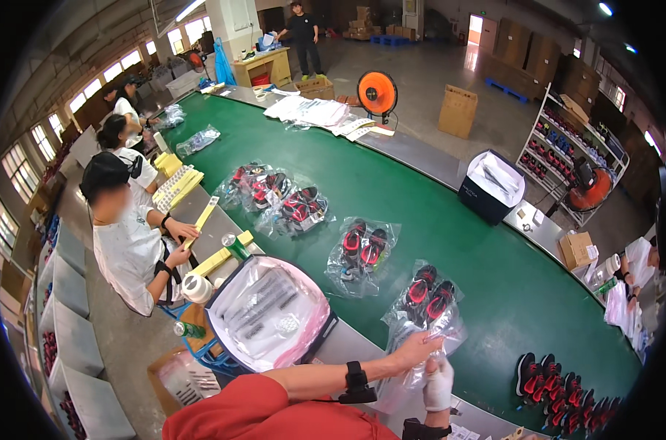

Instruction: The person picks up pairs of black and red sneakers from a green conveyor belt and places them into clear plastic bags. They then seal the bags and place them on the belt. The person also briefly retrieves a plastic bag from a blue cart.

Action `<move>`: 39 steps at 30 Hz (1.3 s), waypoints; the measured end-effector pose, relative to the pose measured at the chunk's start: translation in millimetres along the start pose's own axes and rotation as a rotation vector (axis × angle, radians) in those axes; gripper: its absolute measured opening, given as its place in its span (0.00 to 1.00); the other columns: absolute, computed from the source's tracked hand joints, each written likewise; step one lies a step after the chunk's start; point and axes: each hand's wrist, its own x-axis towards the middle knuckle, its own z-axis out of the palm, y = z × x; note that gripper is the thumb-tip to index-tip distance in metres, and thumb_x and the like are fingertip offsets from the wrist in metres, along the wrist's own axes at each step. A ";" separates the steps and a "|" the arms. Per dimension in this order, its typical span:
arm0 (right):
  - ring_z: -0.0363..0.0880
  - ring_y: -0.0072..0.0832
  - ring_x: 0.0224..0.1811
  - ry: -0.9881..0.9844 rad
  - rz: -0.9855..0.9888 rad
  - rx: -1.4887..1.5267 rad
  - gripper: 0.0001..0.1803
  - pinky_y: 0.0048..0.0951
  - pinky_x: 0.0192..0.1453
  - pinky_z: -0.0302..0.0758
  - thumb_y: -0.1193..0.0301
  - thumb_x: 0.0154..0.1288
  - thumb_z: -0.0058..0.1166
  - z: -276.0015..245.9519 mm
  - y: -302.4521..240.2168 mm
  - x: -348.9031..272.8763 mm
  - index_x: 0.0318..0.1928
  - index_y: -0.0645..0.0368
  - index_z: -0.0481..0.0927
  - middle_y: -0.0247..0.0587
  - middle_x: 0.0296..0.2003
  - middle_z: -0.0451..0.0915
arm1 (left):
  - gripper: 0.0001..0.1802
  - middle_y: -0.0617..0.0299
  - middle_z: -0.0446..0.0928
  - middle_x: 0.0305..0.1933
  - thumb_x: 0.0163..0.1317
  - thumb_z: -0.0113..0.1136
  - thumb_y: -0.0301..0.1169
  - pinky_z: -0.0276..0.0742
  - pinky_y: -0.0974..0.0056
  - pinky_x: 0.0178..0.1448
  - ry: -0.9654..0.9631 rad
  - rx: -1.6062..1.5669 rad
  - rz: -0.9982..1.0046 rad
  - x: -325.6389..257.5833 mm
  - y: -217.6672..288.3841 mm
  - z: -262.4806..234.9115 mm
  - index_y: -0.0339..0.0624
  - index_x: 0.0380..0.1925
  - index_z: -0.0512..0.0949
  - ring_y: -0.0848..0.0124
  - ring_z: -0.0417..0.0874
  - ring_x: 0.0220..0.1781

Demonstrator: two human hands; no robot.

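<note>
A clear plastic bag [403, 334] lies at the near edge of the green conveyor belt [487, 290]. Inside its far end is a pair of black and red sneakers [430, 295]. My left hand [419, 350] is closed on the bag's open near end. Beside it my right hand [438, 386], in a white glove, has its fingers curled at the same plastic; what its fingertips grip is partly hidden. To the right, several unbagged black and red sneakers [560, 392] stand in a row. Another bagged pair [364, 246] lies farther up the belt.
A box lined with plastic bags [271, 315] stands left of my arm. More bagged sneakers [300, 207] lie up the belt. A co-worker [127, 220] at left handles a yellow strip. Across the belt are a dark box [492, 187] and an orange fan [377, 92].
</note>
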 end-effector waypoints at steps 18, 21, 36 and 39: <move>0.76 0.47 0.39 0.287 -0.652 -1.141 0.20 0.43 0.44 0.73 0.70 0.51 0.58 10.2 -64.2 -37.5 0.46 0.62 0.72 0.49 0.35 0.76 | 0.15 0.64 0.78 0.35 0.67 0.53 0.34 0.71 0.67 0.41 0.058 0.212 0.399 -14.1 14.2 10.4 0.32 0.44 0.74 0.76 0.74 0.37; 0.77 0.46 0.40 0.154 -0.302 -0.899 0.15 0.41 0.43 0.74 0.71 0.54 0.55 -2.0 -0.1 -26.2 0.42 0.63 0.75 0.50 0.38 0.78 | 0.12 0.54 0.79 0.34 0.64 0.54 0.30 0.73 0.62 0.40 -0.371 0.791 0.333 -44.1 1.0 41.3 0.36 0.44 0.75 0.64 0.78 0.34; 0.79 0.45 0.41 -0.097 0.146 -1.210 0.12 0.41 0.42 0.75 0.71 0.51 0.55 -23.3 53.1 29.3 0.39 0.58 0.79 0.50 0.39 0.80 | 0.07 0.62 0.70 0.19 0.63 0.55 0.30 0.64 0.67 0.26 -0.136 0.662 0.336 -49.2 7.3 -11.1 0.37 0.34 0.77 0.79 0.66 0.22; 0.80 0.45 0.39 -0.275 0.053 -1.272 0.11 0.41 0.42 0.75 0.67 0.56 0.51 10.5 26.7 13.4 0.39 0.56 0.80 0.51 0.37 0.81 | 0.09 0.72 0.67 0.21 0.63 0.56 0.32 0.61 0.71 0.28 0.061 0.538 0.389 -20.6 24.7 -21.4 0.37 0.30 0.76 0.83 0.62 0.26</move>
